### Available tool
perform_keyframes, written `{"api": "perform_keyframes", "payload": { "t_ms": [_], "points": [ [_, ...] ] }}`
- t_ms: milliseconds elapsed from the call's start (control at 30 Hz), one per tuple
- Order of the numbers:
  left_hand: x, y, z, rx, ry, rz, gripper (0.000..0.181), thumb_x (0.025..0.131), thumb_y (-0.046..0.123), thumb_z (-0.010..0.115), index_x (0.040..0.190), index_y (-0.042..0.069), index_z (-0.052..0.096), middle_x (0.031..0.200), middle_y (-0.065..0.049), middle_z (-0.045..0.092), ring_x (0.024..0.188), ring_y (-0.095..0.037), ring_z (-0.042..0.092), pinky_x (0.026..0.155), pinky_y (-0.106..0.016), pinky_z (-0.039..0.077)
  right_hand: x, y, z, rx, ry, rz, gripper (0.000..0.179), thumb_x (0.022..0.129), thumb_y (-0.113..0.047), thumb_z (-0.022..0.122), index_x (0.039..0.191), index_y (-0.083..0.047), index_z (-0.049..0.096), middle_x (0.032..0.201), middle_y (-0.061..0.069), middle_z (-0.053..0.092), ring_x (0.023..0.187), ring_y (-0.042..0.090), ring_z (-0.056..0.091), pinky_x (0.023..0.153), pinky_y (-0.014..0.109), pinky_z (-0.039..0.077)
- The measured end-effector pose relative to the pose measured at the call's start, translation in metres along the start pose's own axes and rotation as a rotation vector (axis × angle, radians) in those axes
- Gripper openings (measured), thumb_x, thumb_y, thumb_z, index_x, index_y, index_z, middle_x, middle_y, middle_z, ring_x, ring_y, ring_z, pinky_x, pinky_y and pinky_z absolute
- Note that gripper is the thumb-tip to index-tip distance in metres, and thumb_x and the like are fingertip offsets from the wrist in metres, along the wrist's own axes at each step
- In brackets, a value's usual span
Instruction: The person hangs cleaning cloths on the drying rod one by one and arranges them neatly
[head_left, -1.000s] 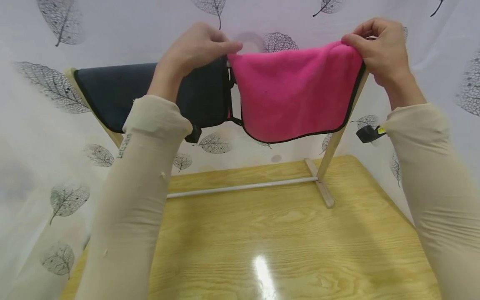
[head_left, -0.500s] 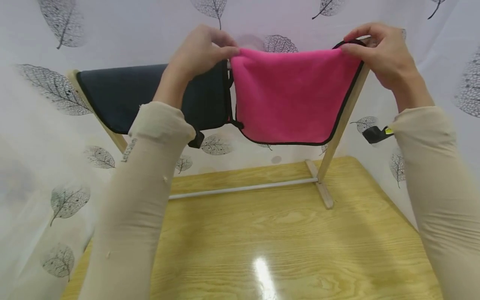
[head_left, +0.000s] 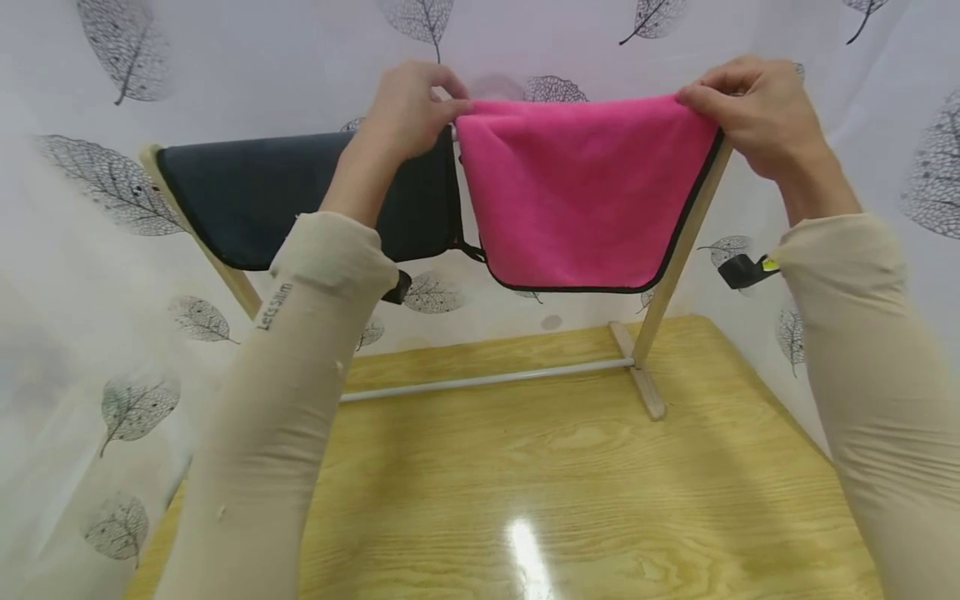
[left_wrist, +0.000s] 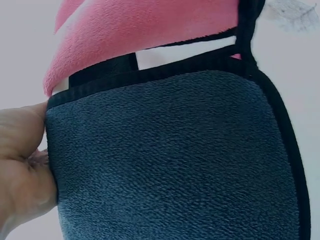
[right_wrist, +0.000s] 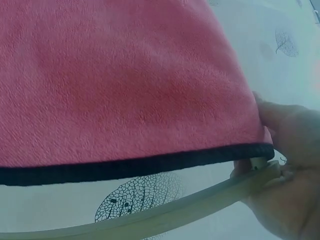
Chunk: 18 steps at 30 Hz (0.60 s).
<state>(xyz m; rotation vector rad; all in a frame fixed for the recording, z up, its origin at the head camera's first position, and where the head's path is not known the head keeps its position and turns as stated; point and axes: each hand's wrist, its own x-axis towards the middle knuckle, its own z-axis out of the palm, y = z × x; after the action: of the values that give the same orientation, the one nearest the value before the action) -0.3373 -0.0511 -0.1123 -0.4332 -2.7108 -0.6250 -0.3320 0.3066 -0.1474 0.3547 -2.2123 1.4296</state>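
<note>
A pink towel (head_left: 577,192) with black edging hangs folded over the top bar of a wooden rack (head_left: 684,237). My left hand (head_left: 405,108) pinches its upper left corner between thumb and fingers. At the opposite upper corner, by the top of the rack's right post, my right hand (head_left: 765,112) grips the fold. To the left, a dark blue-grey towel (head_left: 247,200) drapes over the same bar, partly behind my left forearm. In the left wrist view, the dark towel (left_wrist: 175,155) lies close beside my left palm. The right wrist view has my right fingers around the pink towel's (right_wrist: 125,95) end.
The rack's white lower rod (head_left: 487,382) and right foot (head_left: 647,387) rest on a wood-grain table (head_left: 525,467). Behind stands a pale curtain (head_left: 847,150) with leaf prints. A black strap loop (head_left: 468,248) hangs between the towels.
The pink towel's upper edge has been drawn straighter and its front hangs flatter. A black-edged flap near my right hand, seen half a second ago, is out of sight. Both hands shifted slightly.
</note>
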Motion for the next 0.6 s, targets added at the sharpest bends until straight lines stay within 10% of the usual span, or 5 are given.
{"api": "perform_keyframes", "payload": {
  "t_ms": [233,600],
  "points": [
    [-0.0016,0.0021,-0.0018,0.034,-0.079,0.042,0.042,0.098,0.042,0.037,0.130,0.018,0.050,0.113,-0.003,0.051,0.087,-0.015,0.048,0.075,-0.027,0.041,-0.0020,-0.0015,0.0027,0.011,-0.002,0.055,0.024,0.081,-0.024,0.073,0.100,-0.009,0.073,0.091,0.000,0.057,0.081,0.010,0.046,0.061,0.018,0.040],
    [-0.0056,-0.0029,-0.0086,-0.434,-0.103,0.074,0.027,0.096,0.031,0.050,0.115,0.012,0.050,0.100,-0.004,0.054,0.092,-0.016,0.048,0.084,-0.028,0.034,-0.0021,-0.0018,0.0026,0.099,0.044,0.029,0.018,0.078,-0.017,0.076,0.089,-0.005,0.067,0.078,0.002,0.057,0.065,0.012,0.048,0.053,0.016,0.040]
  ]
}}
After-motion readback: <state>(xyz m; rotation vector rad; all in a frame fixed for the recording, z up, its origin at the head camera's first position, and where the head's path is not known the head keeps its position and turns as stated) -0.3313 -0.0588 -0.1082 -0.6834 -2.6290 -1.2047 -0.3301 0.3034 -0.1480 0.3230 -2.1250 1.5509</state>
